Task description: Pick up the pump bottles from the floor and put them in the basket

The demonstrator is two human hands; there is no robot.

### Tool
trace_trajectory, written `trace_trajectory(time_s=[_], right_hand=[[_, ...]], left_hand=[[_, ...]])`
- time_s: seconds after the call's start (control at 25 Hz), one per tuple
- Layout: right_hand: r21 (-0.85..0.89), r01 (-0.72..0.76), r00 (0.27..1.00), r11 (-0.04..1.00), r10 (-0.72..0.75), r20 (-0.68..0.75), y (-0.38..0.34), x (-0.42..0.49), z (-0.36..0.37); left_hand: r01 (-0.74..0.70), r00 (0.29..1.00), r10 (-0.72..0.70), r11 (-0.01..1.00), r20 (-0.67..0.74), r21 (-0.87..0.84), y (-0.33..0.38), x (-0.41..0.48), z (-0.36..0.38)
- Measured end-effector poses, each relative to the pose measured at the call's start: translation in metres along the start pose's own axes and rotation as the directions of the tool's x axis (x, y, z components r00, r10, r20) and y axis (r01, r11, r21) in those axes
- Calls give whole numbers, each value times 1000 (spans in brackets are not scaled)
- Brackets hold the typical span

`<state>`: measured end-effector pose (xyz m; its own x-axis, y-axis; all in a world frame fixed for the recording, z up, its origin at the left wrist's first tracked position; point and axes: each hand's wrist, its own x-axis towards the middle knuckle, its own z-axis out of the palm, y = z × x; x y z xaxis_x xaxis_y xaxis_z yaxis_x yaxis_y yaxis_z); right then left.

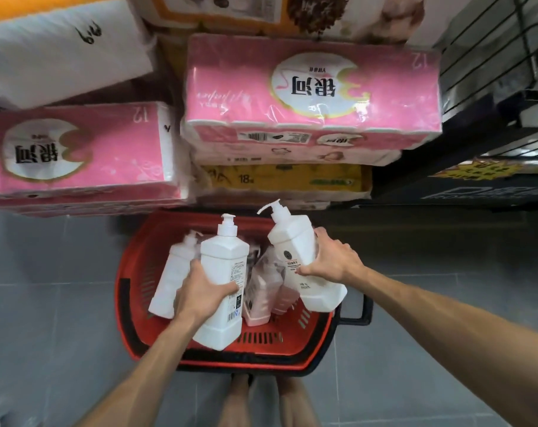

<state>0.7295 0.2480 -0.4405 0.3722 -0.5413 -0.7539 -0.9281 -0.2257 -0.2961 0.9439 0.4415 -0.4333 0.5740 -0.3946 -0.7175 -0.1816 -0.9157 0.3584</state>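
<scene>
Head view, looking down over a red basket [144, 291] that stands on a grey tiled floor [46, 272]. The left hand [204, 292] is clamped around the lower body of a white pump bottle [226, 272], held upright over the basket's near left part with its barcode label facing right. The right hand [334, 260] grips a second white pump bottle [289, 241], tilted with its pump head toward the far edge and its base over the basket's right rim. Inside the basket, a third white bottle [169, 278] leans against the left wall, and pink bottles [261, 300] lie in the middle. Pink tissue packs [311, 90] are stacked just beyond the basket's far edge. A black handle [358, 315] projects from the right side.
</scene>
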Motion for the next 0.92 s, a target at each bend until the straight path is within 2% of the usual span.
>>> trace_trajectory(time_s=[0.4,0.72,0.92], right_hand=[[136,-57,996,989,46,80,40,16,76],[390,-174,985,904,162,64,53,23,125],[409,-181,983,894,170,65,54,34,127]], left_hand=[[109,989,-116,991,96,81,-34,47,63],[127,985,-141,983,101,133,-50,69,93],[121,982,-144,976,119,178,-56,75,102]])
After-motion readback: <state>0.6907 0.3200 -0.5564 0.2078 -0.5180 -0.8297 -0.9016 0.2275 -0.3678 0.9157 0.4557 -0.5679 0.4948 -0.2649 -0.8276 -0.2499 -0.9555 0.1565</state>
